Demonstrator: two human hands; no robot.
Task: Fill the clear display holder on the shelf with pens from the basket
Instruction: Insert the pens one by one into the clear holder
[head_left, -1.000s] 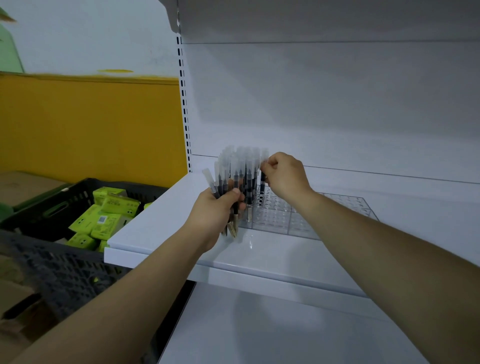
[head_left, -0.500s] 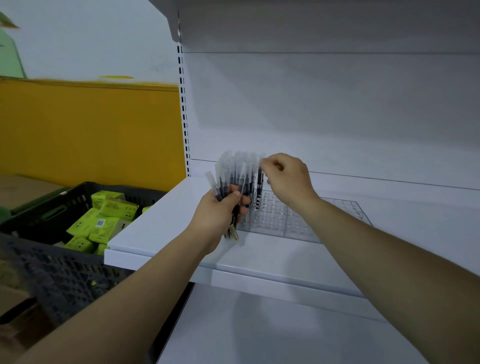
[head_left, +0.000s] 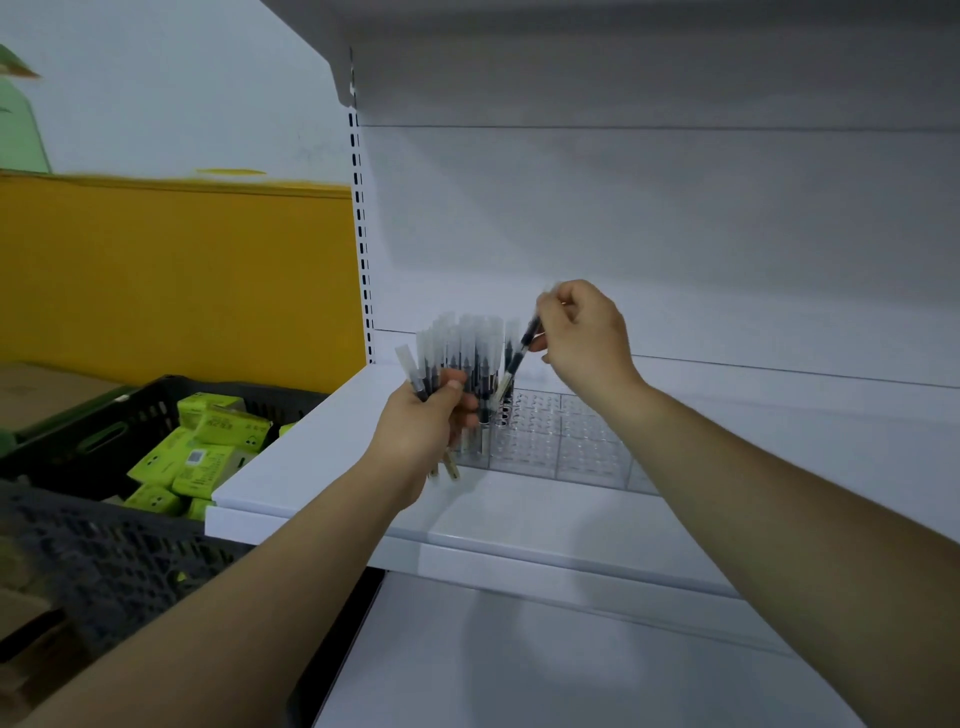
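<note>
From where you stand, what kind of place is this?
Probably a shop being stocked: a white shelf on a slotted upright, a clear pen holder on it, and a black basket of green boxes beside it.

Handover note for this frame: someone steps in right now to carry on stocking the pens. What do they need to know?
Hands: the left hand grips a bundle of pens upright by the holder's left end. The right hand pinches a single pen, tilted, its lower end just above the clear display holder on the shelf.
Done: some pens appear to stand in the leftmost slots; the count is unclear.
To do: seat this pen, feed in the bundle, and fill the empty slots to the right. The basket shows green boxes.
</note>
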